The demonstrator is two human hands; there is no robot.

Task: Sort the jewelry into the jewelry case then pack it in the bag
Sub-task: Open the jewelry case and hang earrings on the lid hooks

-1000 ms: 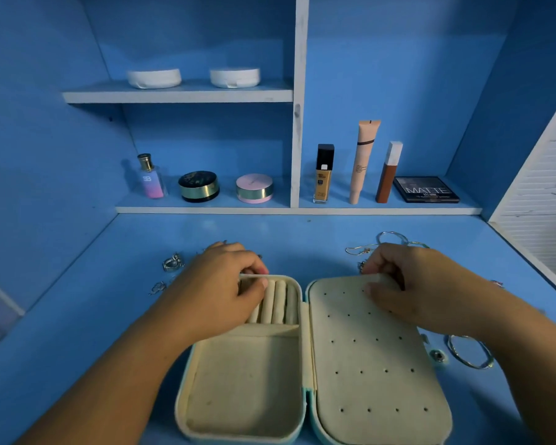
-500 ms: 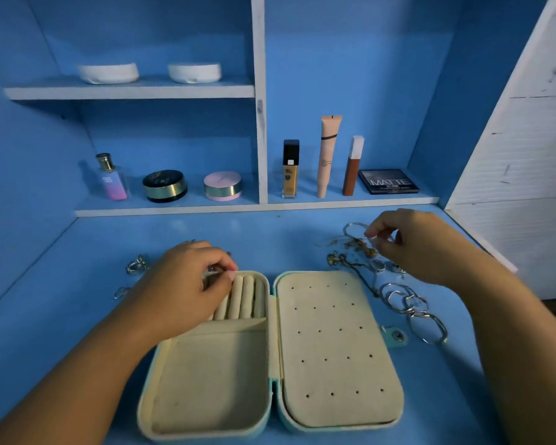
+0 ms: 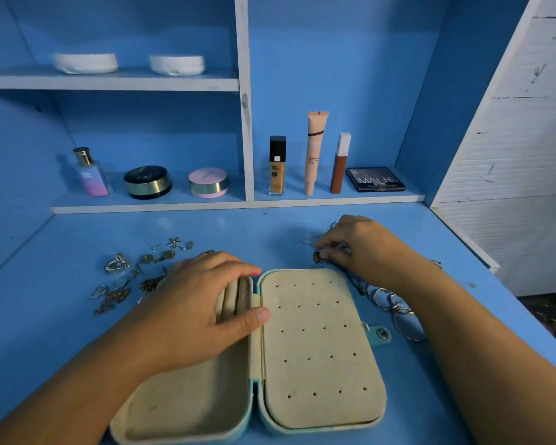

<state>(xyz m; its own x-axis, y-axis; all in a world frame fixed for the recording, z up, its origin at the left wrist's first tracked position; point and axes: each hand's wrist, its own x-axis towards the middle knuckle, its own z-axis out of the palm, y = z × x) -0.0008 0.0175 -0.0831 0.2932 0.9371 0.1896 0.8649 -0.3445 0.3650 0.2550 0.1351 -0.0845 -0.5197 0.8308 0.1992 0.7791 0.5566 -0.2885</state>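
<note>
The jewelry case [image 3: 321, 351] lies open flat on the blue desk, cream inside, its right half a panel with small holes. My left hand [image 3: 193, 309] rests palm down on the ring rolls in the case's left half, fingers spread, holding nothing. My right hand [image 3: 357, 248] is just beyond the case's far right corner, fingertips pinched on a thin silver piece of jewelry [image 3: 312, 240]. Several small earrings and rings [image 3: 132, 277] lie scattered left of the case. Silver hoops [image 3: 395, 309] lie to its right, partly under my right forearm.
A low shelf at the back holds a perfume bottle [image 3: 90, 173], two round compacts [image 3: 147, 182], foundation bottles and tubes [image 3: 315, 152] and a palette [image 3: 375, 179]. Two white dishes [image 3: 85, 63] sit on the upper shelf. A white slatted panel [image 3: 520, 149] stands at the right.
My left hand slid from the case's far edge to lie flat over the ring rolls. My right hand dropped lower onto the jewelry pile and pinched a silver piece. The view shifted closer.
</note>
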